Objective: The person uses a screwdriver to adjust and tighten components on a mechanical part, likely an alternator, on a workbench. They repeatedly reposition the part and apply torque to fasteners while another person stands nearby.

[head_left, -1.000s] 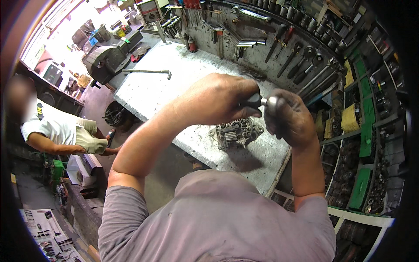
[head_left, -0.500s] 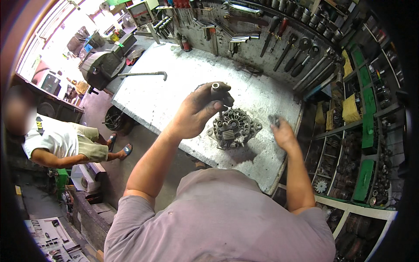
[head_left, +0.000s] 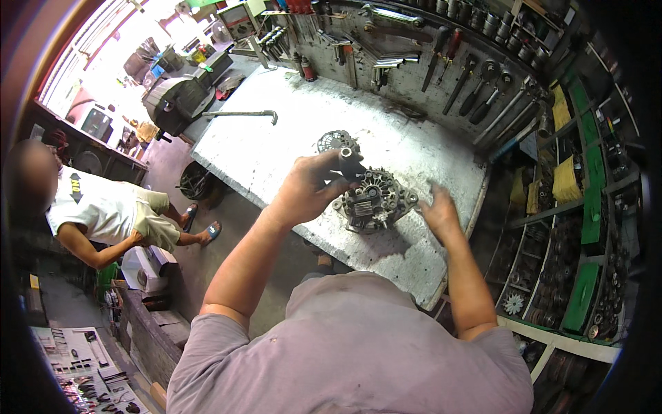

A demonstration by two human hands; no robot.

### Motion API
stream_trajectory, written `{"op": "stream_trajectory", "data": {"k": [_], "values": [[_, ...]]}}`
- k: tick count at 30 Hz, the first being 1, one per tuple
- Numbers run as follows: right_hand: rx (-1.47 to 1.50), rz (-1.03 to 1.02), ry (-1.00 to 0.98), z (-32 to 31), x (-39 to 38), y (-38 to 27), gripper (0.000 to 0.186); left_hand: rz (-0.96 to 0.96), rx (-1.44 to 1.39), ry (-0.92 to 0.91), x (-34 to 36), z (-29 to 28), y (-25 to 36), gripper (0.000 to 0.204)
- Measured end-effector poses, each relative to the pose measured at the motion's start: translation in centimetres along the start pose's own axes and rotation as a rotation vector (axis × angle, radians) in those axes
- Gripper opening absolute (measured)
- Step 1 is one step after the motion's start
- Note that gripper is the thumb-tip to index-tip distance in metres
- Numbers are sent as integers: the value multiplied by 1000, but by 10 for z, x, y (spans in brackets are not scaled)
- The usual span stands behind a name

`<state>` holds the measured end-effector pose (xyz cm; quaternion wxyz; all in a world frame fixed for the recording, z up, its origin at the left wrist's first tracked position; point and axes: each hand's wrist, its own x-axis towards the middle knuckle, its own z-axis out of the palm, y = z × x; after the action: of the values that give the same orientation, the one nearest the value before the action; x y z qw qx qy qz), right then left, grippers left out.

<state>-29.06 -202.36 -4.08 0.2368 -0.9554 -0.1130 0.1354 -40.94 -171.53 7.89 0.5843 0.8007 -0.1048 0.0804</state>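
Clamping a dark tool point(head_left: 351, 167) in the left grip point(head_left: 305, 184); spreading the right grip point(head_left: 441, 214) apart beside a metal machine part point(head_left: 372, 200) on the spotted, bright worktop point(head_left: 241, 148), facing a tool-hung wall point(head_left: 405, 86).

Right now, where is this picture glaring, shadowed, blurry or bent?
All in the head view: glare bleaches much of the tabletop; a dark shadow lies below the metal machine part; the right hand looks slightly blurred; the shelving curves toward the rim.
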Motion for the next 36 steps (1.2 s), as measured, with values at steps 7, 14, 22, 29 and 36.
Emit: {"op": "stream_trajectory", "data": {"k": [7,14,22,29,36], "values": [[-51,-1161,-84,-146,-38,-184,65,21,220,-136,3,-19,-5,36],[-566,-961,-194,-155,-50,-259,29,-78,221,-240,-16,-13,-59,134],[-618,-750,-166,-139,-45,-258,21,-30,-267,-91,-34,47,-122,134],[-587,-1007,-353,-150,-40,-256,18,139,-115,165,-30,68,-143,128],[-724,-957,-333,-157,-36,-260,17,240,217,284,-35,76,-139,129]]}}
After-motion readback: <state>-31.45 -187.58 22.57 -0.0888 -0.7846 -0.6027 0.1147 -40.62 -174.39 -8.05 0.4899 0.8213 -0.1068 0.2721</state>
